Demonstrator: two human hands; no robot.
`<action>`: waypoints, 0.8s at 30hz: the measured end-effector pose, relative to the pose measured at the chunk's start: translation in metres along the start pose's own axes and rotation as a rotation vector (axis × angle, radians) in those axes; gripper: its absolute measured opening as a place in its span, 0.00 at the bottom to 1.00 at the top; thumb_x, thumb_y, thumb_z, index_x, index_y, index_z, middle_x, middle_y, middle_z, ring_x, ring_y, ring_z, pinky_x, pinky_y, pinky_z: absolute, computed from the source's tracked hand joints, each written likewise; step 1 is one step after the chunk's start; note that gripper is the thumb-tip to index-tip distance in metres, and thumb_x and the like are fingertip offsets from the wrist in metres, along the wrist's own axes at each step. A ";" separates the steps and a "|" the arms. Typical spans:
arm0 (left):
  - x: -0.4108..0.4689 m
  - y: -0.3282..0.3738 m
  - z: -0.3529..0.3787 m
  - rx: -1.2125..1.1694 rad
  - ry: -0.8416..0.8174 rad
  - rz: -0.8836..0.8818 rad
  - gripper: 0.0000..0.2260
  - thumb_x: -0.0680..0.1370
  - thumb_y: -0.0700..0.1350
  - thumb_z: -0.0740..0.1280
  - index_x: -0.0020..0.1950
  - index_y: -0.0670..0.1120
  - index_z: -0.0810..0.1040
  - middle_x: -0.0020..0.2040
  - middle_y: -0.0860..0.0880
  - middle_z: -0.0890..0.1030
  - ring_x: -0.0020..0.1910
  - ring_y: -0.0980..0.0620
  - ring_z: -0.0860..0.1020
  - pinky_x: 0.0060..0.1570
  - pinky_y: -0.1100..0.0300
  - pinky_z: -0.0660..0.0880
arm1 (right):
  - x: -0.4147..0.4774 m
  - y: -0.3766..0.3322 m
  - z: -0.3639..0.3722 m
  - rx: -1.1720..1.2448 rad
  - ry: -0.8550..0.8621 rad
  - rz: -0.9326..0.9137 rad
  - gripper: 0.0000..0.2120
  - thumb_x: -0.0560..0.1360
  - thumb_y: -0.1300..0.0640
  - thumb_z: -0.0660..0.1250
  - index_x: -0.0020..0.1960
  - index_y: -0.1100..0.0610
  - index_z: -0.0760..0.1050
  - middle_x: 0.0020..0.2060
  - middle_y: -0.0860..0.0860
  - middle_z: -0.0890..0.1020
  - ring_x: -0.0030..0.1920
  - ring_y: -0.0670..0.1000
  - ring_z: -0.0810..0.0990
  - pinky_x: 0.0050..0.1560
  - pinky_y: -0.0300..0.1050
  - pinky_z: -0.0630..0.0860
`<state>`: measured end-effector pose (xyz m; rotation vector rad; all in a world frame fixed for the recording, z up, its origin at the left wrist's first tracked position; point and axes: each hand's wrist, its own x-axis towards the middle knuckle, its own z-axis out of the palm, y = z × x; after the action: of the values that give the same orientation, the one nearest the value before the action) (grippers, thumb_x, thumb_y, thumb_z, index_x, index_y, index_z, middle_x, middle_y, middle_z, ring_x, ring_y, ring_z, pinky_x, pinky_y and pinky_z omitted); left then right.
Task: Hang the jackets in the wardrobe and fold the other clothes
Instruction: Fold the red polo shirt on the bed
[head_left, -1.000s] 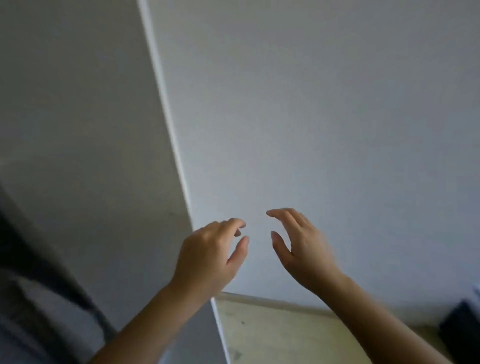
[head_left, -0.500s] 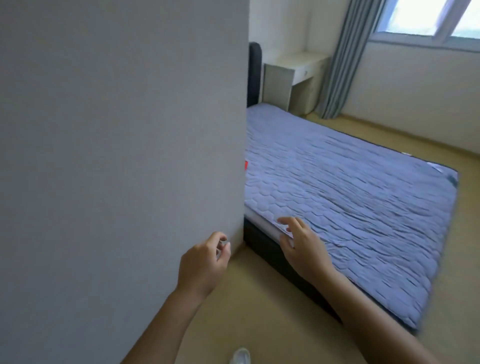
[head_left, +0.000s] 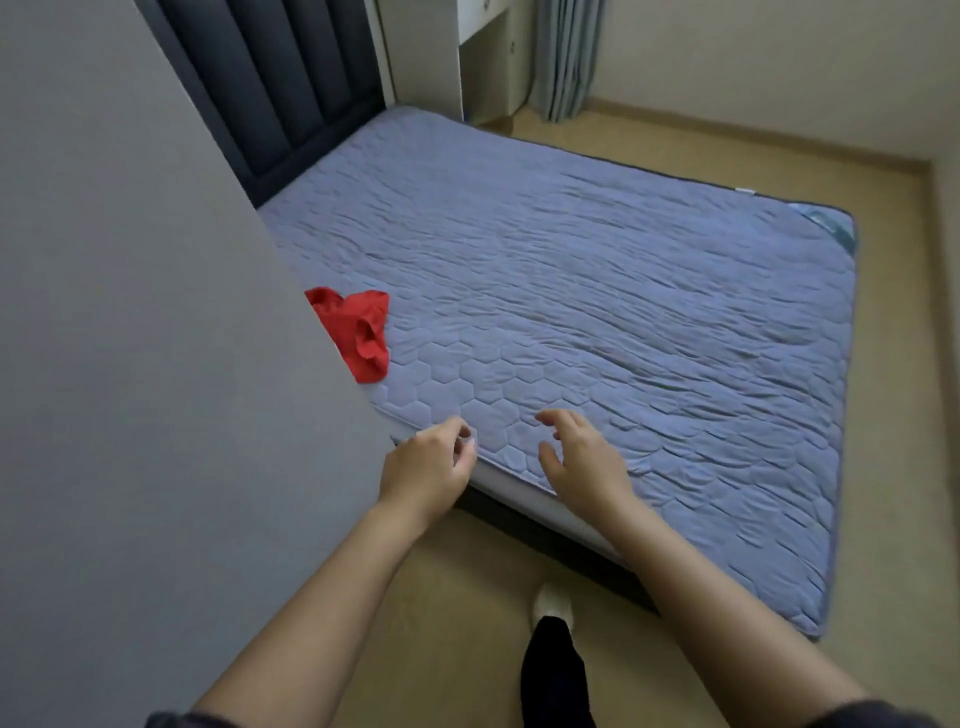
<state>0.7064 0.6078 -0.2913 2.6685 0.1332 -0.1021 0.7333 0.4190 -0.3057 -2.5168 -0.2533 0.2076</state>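
A red garment lay crumpled on the bed, partly hidden behind a grey panel, beyond and to the left of both hands. The left hand hovered loosely curled, holding nothing. The right hand, fingers relaxed and spread, hung over the bed's near edge.

View: swung off grey panel toward bed, headboard now visible | red garment: sliver earlier, now largely exposed past panel edge | left hand: moved from panel edge to mattress corner
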 end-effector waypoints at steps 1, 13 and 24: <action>0.025 -0.003 0.008 0.022 -0.019 -0.025 0.08 0.79 0.51 0.60 0.54 0.51 0.75 0.49 0.52 0.82 0.50 0.45 0.79 0.45 0.54 0.75 | 0.028 0.008 0.006 0.008 -0.026 -0.005 0.18 0.79 0.55 0.59 0.68 0.52 0.67 0.65 0.49 0.72 0.62 0.50 0.74 0.55 0.47 0.73; 0.333 -0.119 0.129 -0.022 -0.254 -0.627 0.10 0.78 0.46 0.59 0.54 0.44 0.76 0.57 0.40 0.79 0.58 0.40 0.75 0.54 0.54 0.71 | 0.318 0.089 0.133 -0.055 -0.292 0.034 0.17 0.80 0.56 0.56 0.68 0.52 0.65 0.63 0.49 0.72 0.60 0.52 0.73 0.48 0.47 0.72; 0.497 -0.348 0.262 -0.108 0.168 -1.150 0.28 0.74 0.44 0.70 0.69 0.39 0.61 0.67 0.36 0.67 0.64 0.36 0.70 0.61 0.48 0.68 | 0.465 0.136 0.356 0.005 -0.410 0.096 0.18 0.80 0.57 0.53 0.70 0.50 0.64 0.63 0.48 0.71 0.62 0.51 0.71 0.48 0.45 0.69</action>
<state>1.1475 0.8360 -0.7271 2.1448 1.6262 -0.2146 1.1295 0.6101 -0.7155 -2.4628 -0.2918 0.7642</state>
